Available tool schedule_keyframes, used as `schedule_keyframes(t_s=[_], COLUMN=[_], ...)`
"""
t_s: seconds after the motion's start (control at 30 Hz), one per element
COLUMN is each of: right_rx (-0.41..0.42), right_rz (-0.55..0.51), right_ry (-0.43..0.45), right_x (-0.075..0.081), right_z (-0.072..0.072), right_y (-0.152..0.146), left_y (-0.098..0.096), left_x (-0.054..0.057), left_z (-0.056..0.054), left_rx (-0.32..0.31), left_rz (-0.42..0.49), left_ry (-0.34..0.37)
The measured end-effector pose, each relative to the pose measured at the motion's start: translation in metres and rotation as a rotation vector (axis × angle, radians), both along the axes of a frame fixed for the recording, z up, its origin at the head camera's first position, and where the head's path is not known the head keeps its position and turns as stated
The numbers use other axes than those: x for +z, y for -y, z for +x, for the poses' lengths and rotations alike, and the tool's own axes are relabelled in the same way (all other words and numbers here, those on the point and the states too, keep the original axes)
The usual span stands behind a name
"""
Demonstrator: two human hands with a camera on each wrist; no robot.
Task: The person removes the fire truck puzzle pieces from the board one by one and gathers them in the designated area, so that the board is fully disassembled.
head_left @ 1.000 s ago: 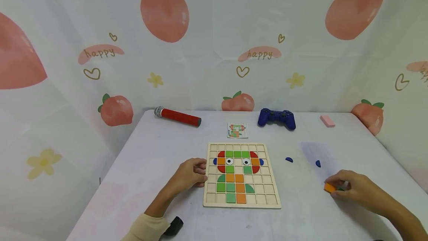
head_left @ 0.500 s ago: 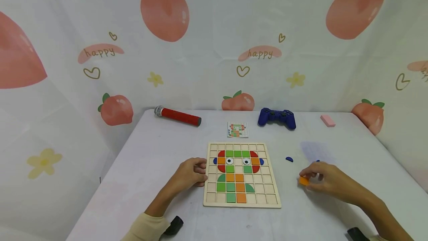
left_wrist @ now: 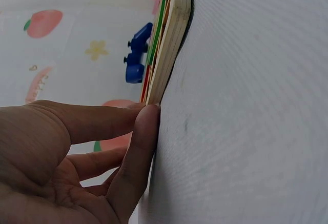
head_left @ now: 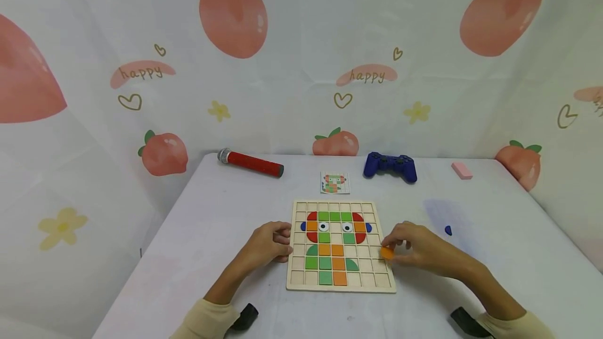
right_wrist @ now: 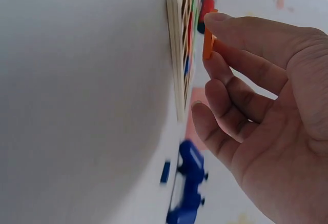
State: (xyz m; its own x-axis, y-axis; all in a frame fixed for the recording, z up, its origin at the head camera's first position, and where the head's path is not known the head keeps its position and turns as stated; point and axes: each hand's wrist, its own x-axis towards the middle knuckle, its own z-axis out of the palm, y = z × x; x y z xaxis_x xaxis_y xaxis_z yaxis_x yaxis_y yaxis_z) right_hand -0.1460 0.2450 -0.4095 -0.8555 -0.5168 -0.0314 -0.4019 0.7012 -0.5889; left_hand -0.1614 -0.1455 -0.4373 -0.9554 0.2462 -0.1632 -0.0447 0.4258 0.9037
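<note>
A wooden grid board lies mid-table, with coloured tiles forming a figure with two eye pieces. My left hand holds the board's left edge; in the left wrist view the thumb and a finger meet at that edge. My right hand is over the board's right edge and pinches an orange tile between thumb and fingertips. In the right wrist view the orange tile is seen edge-on, just off the board, with the other fingers loosely bent.
Behind the board lies a pattern card. Along the back are a red microphone, a blue game controller and a pink block. A blue half-round piece lies right of the board; another is mostly hidden by my right hand.
My right hand has carried the orange tile left from the table's right side to the board's right edge. The left hand and the board have stayed put.
</note>
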Motion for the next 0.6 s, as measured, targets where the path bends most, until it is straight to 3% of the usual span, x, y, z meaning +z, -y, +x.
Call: schedule_keyframes(t_s=[0.3, 0.6], right_rx=[0.071, 0.201], right_rz=[0.005, 0.01], right_ry=[0.064, 0.034], right_x=[0.0, 0.0], right_z=[-0.006, -0.01], right_y=[0.041, 0.072], left_y=[0.0, 0.0], left_x=[0.001, 0.001], left_z=[0.001, 0.0], left_rx=[0.0, 0.004], left_rz=[0.004, 0.001], left_ry=[0.008, 0.008])
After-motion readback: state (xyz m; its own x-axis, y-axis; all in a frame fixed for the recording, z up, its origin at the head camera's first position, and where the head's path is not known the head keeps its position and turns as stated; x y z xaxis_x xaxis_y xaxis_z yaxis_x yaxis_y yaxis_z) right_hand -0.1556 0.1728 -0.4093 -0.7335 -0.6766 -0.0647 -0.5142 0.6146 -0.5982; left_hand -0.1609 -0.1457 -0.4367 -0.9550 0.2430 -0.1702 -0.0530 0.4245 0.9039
